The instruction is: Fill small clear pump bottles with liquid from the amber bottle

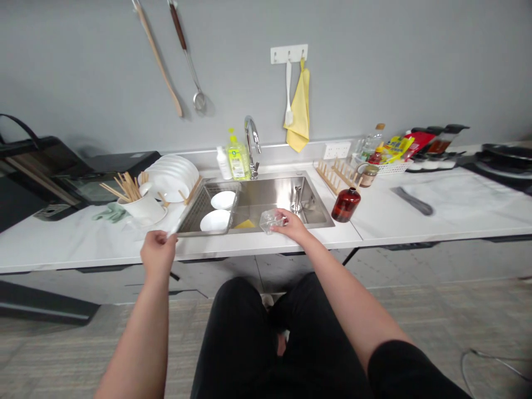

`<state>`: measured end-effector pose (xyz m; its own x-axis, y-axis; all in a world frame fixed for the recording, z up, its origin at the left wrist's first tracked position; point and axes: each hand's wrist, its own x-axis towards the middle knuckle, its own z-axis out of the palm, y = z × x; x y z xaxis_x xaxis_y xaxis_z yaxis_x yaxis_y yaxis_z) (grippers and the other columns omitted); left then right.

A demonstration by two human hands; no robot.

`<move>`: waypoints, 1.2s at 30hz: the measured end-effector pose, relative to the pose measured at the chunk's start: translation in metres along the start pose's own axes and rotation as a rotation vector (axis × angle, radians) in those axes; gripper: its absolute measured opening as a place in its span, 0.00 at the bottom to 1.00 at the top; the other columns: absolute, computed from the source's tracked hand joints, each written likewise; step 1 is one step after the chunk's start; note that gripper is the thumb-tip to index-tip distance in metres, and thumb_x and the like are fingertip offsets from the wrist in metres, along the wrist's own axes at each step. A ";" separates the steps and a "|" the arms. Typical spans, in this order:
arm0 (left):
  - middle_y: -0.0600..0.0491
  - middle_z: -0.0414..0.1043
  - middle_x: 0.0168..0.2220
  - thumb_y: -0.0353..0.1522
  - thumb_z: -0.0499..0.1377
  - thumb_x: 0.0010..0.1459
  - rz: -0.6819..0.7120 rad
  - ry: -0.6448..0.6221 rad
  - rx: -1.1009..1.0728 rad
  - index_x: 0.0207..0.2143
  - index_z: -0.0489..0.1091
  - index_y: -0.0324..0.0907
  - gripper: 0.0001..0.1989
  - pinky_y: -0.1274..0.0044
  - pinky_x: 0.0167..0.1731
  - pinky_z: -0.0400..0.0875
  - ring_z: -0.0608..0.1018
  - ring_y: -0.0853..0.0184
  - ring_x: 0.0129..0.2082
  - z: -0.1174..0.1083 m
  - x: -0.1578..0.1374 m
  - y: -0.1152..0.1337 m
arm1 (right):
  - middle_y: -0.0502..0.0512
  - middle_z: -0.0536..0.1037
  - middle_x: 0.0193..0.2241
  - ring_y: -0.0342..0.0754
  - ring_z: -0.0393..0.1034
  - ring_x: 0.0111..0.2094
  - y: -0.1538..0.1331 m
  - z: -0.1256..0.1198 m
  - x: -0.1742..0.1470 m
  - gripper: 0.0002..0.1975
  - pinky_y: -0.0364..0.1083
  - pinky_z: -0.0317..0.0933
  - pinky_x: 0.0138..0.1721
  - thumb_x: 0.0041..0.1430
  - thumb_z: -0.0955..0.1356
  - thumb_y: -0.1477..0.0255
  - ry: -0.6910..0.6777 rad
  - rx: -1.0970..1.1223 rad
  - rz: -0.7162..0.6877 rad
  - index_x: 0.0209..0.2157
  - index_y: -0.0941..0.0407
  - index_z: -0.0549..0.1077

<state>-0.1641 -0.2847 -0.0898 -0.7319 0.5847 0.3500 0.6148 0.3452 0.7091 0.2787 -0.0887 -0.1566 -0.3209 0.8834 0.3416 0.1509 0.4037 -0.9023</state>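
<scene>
My right hand (291, 226) is closed around the side of a small clear glass cup (268, 220), held tilted over the front edge of the sink (272, 191). On the left, my left hand (158, 250) is pinched on a thin pale item (174, 226) just above the counter; its kind is too blurred to make out. Beside that hand, a wire basket (193, 213) sits in the sink's left part with a white bowl (215, 220) and another white bowl (223, 200) in it. A yellow sponge (245, 224) lies in the sink near the cup.
Left stand a white pot (143, 209) of chopsticks and a rack of white plates (172, 172). Behind the sink are a faucet (251, 144) and a dish soap bottle (236, 160). An amber bottle (346, 205) and a wooden rack (332, 176) stand right of it.
</scene>
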 end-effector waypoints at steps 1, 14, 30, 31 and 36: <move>0.51 0.77 0.37 0.48 0.66 0.57 -0.027 0.059 0.113 0.45 0.69 0.47 0.20 0.63 0.47 0.76 0.83 0.50 0.43 -0.012 0.008 -0.016 | 0.60 0.87 0.54 0.60 0.82 0.51 0.000 -0.001 0.000 0.43 0.55 0.75 0.52 0.45 0.88 0.56 -0.002 -0.006 -0.002 0.63 0.52 0.83; 0.45 0.80 0.43 0.47 0.63 0.61 -0.122 -0.032 0.593 0.52 0.68 0.45 0.22 0.67 0.44 0.71 0.83 0.48 0.46 -0.013 0.049 -0.063 | 0.60 0.88 0.52 0.60 0.82 0.49 -0.002 0.000 -0.001 0.44 0.55 0.76 0.50 0.44 0.88 0.55 0.015 -0.018 -0.004 0.62 0.53 0.83; 0.38 0.81 0.49 0.50 0.57 0.70 -0.041 -0.074 0.353 0.56 0.72 0.41 0.25 0.57 0.59 0.75 0.82 0.42 0.56 -0.018 0.041 -0.085 | 0.61 0.87 0.52 0.59 0.81 0.48 -0.005 -0.003 -0.001 0.44 0.55 0.76 0.49 0.46 0.87 0.55 -0.019 -0.059 0.012 0.64 0.53 0.82; 0.39 0.82 0.49 0.50 0.57 0.71 -0.057 -0.070 0.342 0.57 0.72 0.41 0.25 0.57 0.58 0.75 0.82 0.42 0.56 -0.018 0.042 -0.083 | 0.61 0.87 0.52 0.59 0.81 0.49 -0.005 -0.003 -0.002 0.44 0.55 0.76 0.49 0.46 0.87 0.55 -0.017 -0.056 0.013 0.64 0.54 0.82; 0.37 0.82 0.51 0.51 0.60 0.69 -0.068 -0.114 0.353 0.57 0.73 0.40 0.27 0.57 0.56 0.74 0.82 0.40 0.55 -0.016 0.049 -0.074 | 0.60 0.87 0.51 0.59 0.81 0.48 -0.007 -0.003 -0.002 0.45 0.55 0.75 0.49 0.44 0.88 0.55 -0.011 -0.046 0.029 0.63 0.54 0.82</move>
<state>-0.2501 -0.2939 -0.1153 -0.7494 0.6229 0.2244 0.6437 0.6061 0.4672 0.2811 -0.0921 -0.1502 -0.3263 0.8922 0.3121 0.2030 0.3886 -0.8987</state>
